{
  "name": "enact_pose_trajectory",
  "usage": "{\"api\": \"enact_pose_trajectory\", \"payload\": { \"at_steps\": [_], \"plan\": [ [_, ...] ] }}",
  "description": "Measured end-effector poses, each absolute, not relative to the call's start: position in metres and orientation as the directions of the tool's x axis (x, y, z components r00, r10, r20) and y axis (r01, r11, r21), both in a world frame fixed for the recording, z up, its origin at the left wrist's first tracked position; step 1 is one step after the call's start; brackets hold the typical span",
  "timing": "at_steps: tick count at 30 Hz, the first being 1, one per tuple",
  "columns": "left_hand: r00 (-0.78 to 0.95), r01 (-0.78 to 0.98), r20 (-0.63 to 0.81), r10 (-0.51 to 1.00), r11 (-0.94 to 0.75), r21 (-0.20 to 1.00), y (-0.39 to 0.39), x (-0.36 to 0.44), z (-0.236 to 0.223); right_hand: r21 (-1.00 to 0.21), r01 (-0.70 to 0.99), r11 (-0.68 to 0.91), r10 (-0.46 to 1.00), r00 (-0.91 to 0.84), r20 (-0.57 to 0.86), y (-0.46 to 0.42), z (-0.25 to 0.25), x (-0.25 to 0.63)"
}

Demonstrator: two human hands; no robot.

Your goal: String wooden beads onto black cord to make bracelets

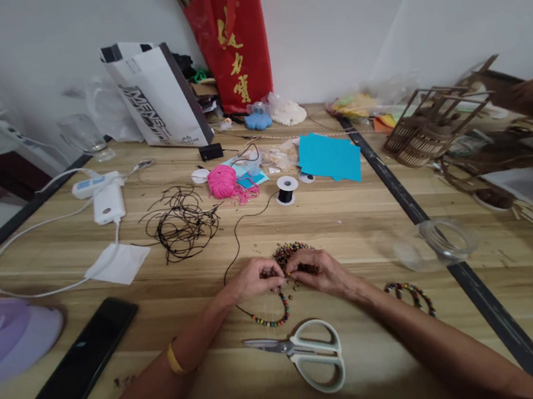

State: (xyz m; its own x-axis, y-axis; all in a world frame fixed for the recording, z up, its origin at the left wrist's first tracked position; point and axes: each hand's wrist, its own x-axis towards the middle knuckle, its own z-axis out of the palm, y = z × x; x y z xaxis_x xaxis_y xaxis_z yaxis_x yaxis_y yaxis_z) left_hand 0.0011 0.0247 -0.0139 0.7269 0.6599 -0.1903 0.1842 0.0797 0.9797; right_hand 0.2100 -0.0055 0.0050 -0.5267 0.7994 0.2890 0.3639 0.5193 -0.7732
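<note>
My left hand (253, 279) and my right hand (316, 271) meet at the middle of the wooden table (330, 216), fingers pinched together over a pile of small coloured beads (291, 250). A partly beaded string (273, 320) curves down from my left hand, and its thin black cord (236, 231) runs up toward a spool of black thread (287, 190). The right fingers are closed on something too small to make out. White-handled scissors (305, 352) lie just in front of my hands. A finished beaded bracelet (413, 293) lies beside my right forearm.
A black phone (81, 366) and purple cap (5, 337) lie at left, with a tangle of black cord (180, 222), pink yarn (223, 183), blue felt (329, 157), a clear lid (447, 239), a white charger (108, 203), bags (159, 95) at the back, and wooden model parts (431, 123) at right.
</note>
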Motion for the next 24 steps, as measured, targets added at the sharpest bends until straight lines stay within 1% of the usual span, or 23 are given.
{"api": "enact_pose_trajectory", "payload": {
  "at_steps": [10, 24],
  "plan": [
    [0.734, 0.183, -0.193, 0.651, 0.085, 0.979, 0.0253, 0.0014, -0.0135, -0.816, 0.357, 0.455, 0.824, -0.516, 0.234, -0.0074, 0.0097, 0.2083],
    [0.745, 0.174, -0.144, 0.651, 0.019, 0.985, 0.0252, 0.0, -0.0151, -0.808, 0.352, 0.472, 0.817, -0.519, 0.251, -0.0071, 0.0063, 0.2076]
  ]
}}
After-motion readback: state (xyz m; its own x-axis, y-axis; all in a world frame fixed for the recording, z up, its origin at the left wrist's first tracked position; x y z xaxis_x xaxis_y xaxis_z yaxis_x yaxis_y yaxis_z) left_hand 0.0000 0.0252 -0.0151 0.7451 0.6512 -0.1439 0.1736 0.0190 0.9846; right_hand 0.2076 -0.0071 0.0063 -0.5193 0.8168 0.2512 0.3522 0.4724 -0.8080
